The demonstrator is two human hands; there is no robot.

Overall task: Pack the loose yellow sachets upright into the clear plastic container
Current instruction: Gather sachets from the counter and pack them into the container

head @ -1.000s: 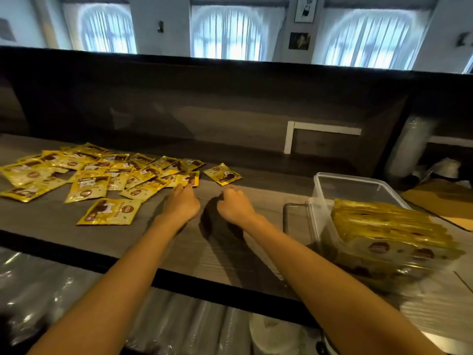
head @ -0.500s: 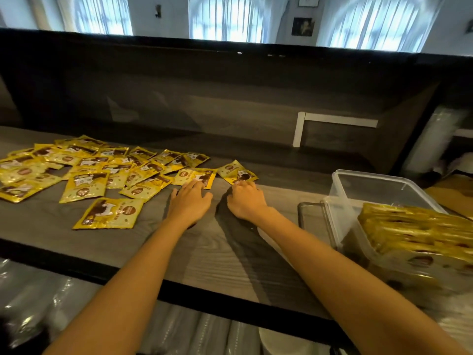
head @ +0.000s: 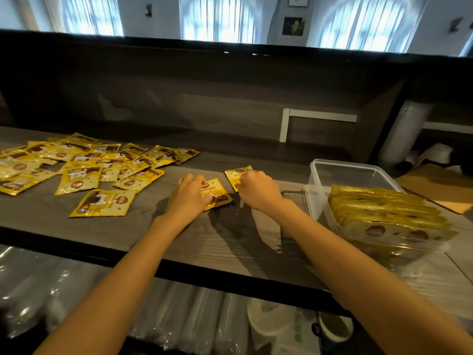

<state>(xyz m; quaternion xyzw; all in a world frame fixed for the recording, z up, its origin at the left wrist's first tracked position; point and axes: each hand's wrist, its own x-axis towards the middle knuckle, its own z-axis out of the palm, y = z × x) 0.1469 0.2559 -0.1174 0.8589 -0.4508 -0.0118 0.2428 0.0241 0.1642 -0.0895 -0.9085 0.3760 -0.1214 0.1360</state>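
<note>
Sachets part-hidden — left hand, right hand (grips unclear)

Café-type spot, I'm behind the service counter: sleeved stacks of disposable cups underneath, raised bar front, arched curtained windows and framed pictures beyond.

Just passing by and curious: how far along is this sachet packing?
Done: a row of packed sachets stands upright in the near part of the clear container; its far part is empty. In hand: the left hand touches the nearer sachet, the right hand the farther sachet. Left: a pile of loose sachets on the counter.
</note>
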